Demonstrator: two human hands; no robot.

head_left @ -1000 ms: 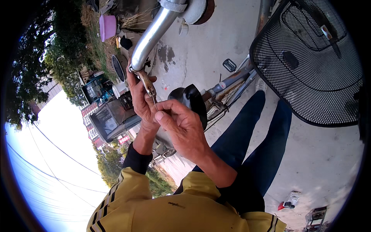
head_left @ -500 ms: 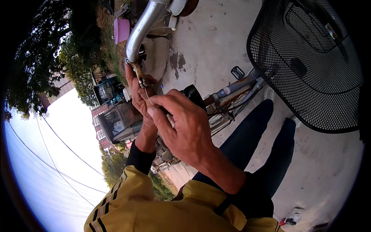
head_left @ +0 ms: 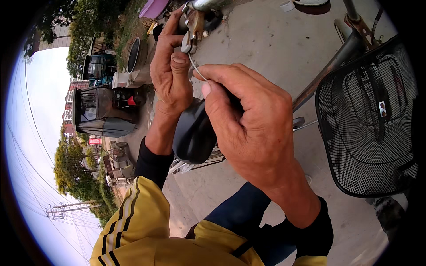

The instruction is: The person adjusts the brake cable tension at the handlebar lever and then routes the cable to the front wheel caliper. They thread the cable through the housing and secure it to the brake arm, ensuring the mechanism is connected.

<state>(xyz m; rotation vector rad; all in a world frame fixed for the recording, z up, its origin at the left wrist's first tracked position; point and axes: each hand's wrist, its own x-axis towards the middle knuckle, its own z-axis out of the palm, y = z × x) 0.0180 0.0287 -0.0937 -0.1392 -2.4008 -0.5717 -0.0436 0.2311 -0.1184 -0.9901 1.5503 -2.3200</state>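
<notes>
A rusty brake lever bracket (head_left: 194, 24) sits on the silver handlebar (head_left: 207, 4) at the top. My left hand (head_left: 171, 75) is closed around the bracket's lower end, its thumb beside a small metal piece and the other fingers partly hidden behind. From that metal piece comes a thin pale brake cable (head_left: 195, 68). My right hand (head_left: 257, 119) pinches the cable between thumb and forefinger, just below and to the right of the left hand. Behind the hands is a black bicycle saddle (head_left: 193, 133).
A black mesh basket (head_left: 368, 119) stands at the right beside a rusty bicycle tube (head_left: 321, 75). On the left are a covered three-wheeler (head_left: 104, 111), a pink tub (head_left: 153, 8) and trees. Concrete ground (head_left: 262, 31) lies beneath the bicycle.
The view has shifted, and the bracket and my hands now appear larger and nearer. More of the saddle shows between the arms. My right hand still pinches the cable.
</notes>
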